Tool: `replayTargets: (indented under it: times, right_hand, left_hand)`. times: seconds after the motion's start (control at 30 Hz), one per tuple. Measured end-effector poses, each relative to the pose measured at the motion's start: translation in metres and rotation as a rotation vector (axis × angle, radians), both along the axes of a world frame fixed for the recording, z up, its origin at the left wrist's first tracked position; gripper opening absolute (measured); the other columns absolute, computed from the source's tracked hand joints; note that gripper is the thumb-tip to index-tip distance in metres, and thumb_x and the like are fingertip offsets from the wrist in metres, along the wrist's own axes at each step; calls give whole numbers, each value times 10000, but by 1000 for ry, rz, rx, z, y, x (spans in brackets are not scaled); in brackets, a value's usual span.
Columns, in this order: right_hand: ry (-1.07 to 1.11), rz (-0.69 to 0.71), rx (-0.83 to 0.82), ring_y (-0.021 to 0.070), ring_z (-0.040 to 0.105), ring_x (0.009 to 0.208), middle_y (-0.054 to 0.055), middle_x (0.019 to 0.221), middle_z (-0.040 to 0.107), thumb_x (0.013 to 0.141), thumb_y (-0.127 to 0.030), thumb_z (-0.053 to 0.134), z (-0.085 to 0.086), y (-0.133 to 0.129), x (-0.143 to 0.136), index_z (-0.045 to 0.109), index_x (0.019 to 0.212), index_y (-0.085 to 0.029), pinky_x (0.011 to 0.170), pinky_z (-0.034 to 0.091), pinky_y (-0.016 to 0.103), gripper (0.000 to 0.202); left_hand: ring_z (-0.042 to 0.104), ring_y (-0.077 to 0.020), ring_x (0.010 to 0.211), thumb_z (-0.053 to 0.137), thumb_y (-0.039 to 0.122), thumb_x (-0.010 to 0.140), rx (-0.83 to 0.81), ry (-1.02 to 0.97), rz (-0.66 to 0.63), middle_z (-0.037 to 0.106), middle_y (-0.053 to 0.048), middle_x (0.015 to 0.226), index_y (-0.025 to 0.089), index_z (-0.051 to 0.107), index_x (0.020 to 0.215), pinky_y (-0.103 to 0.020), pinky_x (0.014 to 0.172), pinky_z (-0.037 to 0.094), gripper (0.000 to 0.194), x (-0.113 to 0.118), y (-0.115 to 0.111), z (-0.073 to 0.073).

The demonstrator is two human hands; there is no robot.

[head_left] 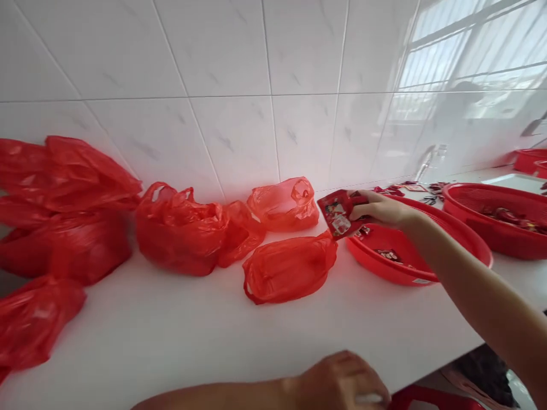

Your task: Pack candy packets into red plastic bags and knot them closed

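Near basket [387,269]: right fingers [361,211] (pinched) hold packet [335,214].

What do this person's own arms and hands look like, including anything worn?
The left hand and right hand are ungloved. Left forearm and right forearm are bare, with no sleeve, watch or bracelet showing. Rings can't be ruled out.

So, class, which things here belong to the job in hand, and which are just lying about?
Likely in the job:
red packet, held in the right hand
near red basket, beside that hand
front red bag

Seemingly just lying about:
piled red bags, far left
farther red basket, right
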State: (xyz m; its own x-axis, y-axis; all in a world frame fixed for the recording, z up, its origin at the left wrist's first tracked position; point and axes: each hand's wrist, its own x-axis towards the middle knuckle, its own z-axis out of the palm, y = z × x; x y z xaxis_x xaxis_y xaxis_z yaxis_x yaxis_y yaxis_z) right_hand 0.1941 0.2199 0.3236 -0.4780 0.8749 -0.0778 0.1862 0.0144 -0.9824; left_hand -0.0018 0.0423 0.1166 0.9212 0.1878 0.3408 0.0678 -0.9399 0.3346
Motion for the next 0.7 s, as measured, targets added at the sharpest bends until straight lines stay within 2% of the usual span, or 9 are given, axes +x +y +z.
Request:
replayTargets:
  times: [0.07, 0.17, 0.23, 0.33, 0.4, 0.53, 0.63, 0.7]
  right_hand:
    - [-67, 159, 32, 217, 718, 770, 24, 854, 698, 681, -181, 703, -8, -3, -35, 603, 1006, -196, 638, 630, 316, 341]
    - [-280, 321, 158, 172, 706, 701, -8, 806, 638, 749, -246, 712, -32, -5, -74, 591, 922, -204, 578, 601, 262, 215]
    - [-370, 387, 205, 157, 696, 649, -20, 776, 591, 798, -265, 681, -50, -5, -88, 570, 884, -203, 556, 590, 262, 153]
    - [-371, 407, 222, 151, 689, 620, -29, 756, 567, 833, -266, 649, -68, -5, -94, 552, 897, -202, 563, 585, 274, 132]
    - [-327, 383, 236, 149, 684, 620, -34, 752, 564, 841, -287, 652, -71, -7, -93, 552, 929, -201, 576, 585, 282, 159]
    - [-171, 376, 250, 148, 682, 673, -32, 776, 587, 857, -342, 666, -64, -21, -98, 561, 1003, -202, 659, 602, 306, 229]
    - [-19, 470, 197, 165, 704, 757, -13, 819, 636, 890, -348, 632, -66, -32, -114, 561, 1029, -202, 754, 595, 327, 214]
    - [2, 536, 171, 170, 709, 776, 2, 869, 662, 905, -336, 598, -74, -35, -126, 562, 1025, -205, 763, 578, 325, 181]
  left_hand:
    - [650, -232, 1077, 557, 252, 929, 81, -40, 91, 721, -99, 1150, 196, 691, 1018, -386, 1029, 491, 170, -6, 12, 16]
    - [641, -239, 1044, 560, 213, 865, 144, -96, 247, 712, -120, 1132, 161, 678, 1042, -410, 1035, 471, 219, -26, 24, 39]
    - [631, -247, 1026, 570, 204, 849, 167, -98, 338, 707, -125, 1117, 156, 676, 1036, -406, 987, 490, 220, -42, 30, 48]
    - [631, -226, 961, 547, 148, 860, 169, -122, 470, 716, -103, 1039, 159, 676, 999, -366, 897, 513, 190, -65, 38, 55]
    - [636, -197, 880, 519, 109, 878, 161, -181, 557, 722, -73, 947, 166, 678, 951, -332, 841, 515, 184, -79, 44, 60]
    - [650, -171, 800, 507, 107, 907, 133, -268, 722, 721, -45, 856, 175, 680, 918, -292, 773, 517, 187, -101, 56, 73]
    - [663, -170, 798, 481, 119, 922, 82, -221, 866, 721, -40, 854, 188, 680, 920, -280, 736, 514, 210, -117, 65, 80]
    - [661, -178, 787, 467, 124, 924, 46, -135, 976, 707, -37, 830, 194, 673, 893, -284, 720, 513, 219, -128, 72, 81]
